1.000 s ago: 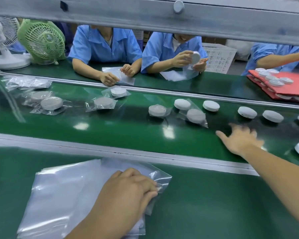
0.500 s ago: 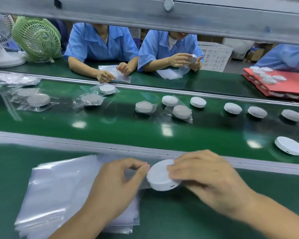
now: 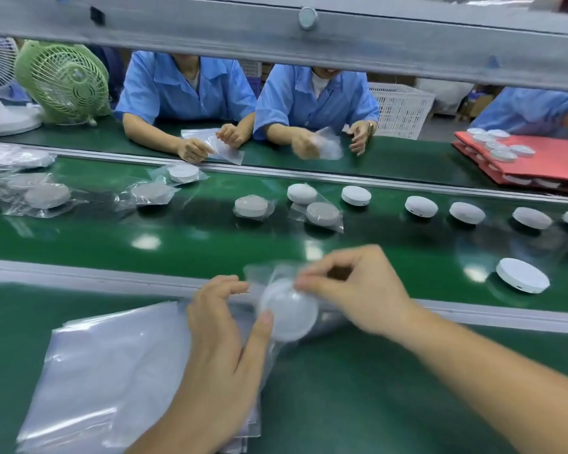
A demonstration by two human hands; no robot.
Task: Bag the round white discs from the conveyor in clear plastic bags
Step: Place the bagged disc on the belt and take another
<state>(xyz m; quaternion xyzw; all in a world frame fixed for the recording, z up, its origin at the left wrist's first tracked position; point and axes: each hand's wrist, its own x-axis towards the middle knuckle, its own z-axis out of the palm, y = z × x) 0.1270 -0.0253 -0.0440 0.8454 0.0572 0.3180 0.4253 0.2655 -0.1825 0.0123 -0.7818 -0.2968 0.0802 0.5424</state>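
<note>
Disc (image 3: 289, 311) now bagged, L hand (image 3: 223, 339), R hand (image 3: 358, 290)

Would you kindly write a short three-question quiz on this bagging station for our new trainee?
1. True or false: every disc on the belt is bagged.
2. The left hand and right hand hold: A a fan; B a disc and a bag; C a tray.
3. The spare bags lie under the ___ hand.
Key: 1 false; 2 B; 3 left.
</note>
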